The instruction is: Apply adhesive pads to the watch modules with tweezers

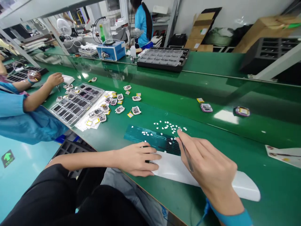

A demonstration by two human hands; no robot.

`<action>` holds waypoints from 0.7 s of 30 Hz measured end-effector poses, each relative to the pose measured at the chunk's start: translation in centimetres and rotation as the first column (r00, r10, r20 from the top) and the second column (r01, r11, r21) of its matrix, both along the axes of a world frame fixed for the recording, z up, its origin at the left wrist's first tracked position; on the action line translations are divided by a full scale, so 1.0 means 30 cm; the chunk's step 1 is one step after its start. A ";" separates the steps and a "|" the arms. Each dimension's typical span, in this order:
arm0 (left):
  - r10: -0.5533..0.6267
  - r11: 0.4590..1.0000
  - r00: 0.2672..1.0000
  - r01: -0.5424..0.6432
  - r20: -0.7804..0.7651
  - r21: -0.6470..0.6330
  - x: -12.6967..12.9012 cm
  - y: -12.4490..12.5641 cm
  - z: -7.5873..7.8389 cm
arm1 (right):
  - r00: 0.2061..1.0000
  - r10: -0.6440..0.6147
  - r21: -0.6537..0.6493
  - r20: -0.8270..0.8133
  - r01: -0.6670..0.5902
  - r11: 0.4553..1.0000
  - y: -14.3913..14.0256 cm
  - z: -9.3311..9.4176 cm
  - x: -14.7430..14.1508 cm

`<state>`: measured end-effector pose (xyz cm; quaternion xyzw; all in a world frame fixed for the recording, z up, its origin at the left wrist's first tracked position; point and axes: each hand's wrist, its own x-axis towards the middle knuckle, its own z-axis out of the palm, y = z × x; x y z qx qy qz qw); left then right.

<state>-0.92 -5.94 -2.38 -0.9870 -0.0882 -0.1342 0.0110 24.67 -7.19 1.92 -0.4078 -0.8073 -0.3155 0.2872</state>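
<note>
My right hand [209, 163] pinches a pair of metal tweezers [188, 160], whose tips are hidden by the fingers, close to scattered small white pieces [166, 127]. With fingers spread, my left hand [138, 158] rests on the left end of a curled white sheet [172, 168]. Dark bits show between its fingers, too covered to name. A shiny teal film [133, 133] with a dark striped patch [172, 146] lies behind the sheet, and some of the white pieces sit on it.
Small device housings [119, 109] with yellow-edged batteries [130, 115] lie left of centre. Beyond them are a clear compartment tray [78, 103] and a co-worker's hand [55, 79]. Two housings [206, 107] lie on the right. A blue cord [206, 207] hangs by my right wrist.
</note>
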 end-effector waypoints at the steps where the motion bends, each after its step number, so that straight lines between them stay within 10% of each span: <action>1: 0.017 1.000 1.000 -0.017 -0.002 -0.014 -0.007 0.006 0.000 | 1.000 0.008 -0.006 -0.001 -0.008 1.000 -0.004 -0.004 -0.003; 9: 0.188 0.970 0.982 -0.186 -0.003 -0.156 -0.028 0.123 0.066 | 0.999 0.038 -0.048 -0.014 -0.039 0.998 -0.010 -0.018 -0.009; 14: 0.739 0.619 0.671 -0.710 -0.057 -0.335 -0.099 0.364 0.093 | 0.998 0.062 -0.003 -0.025 -0.062 0.998 -0.002 -0.025 -0.011; 21: 0.769 0.541 0.637 -0.686 -0.044 -0.487 -0.138 0.437 0.069 | 0.998 0.016 -0.077 -0.065 -0.021 0.997 -0.010 -0.034 -0.029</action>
